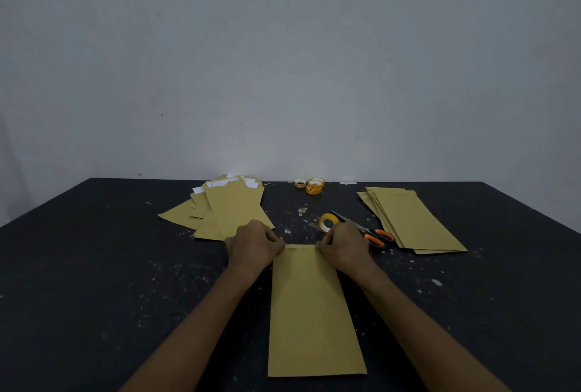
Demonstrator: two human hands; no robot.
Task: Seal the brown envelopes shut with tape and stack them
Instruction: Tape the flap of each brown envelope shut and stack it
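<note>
A dark speckled table (94, 266) carries 1 brown envelope (311, 313) lying flat and lengthwise at the near centre, with a fanned pile of envelopes (232, 206) at the far left, white paper showing at its far end, and a second pile (412, 221) at the far right. The left hand (254, 242) and right hand (344, 245) each pinch 1 far corner of the central envelope with curled fingers. Orange-handled scissors (374, 234) lie between the right hand and the right pile, a tape roll (327, 222) sits just beyond that hand, and more rolls (312, 185) cluster near the far edge

Far corners of the envelope (309, 313) beneath left hand (254, 245) and right hand (344, 247), tape roll (328, 218) partly behind the latter.
</note>
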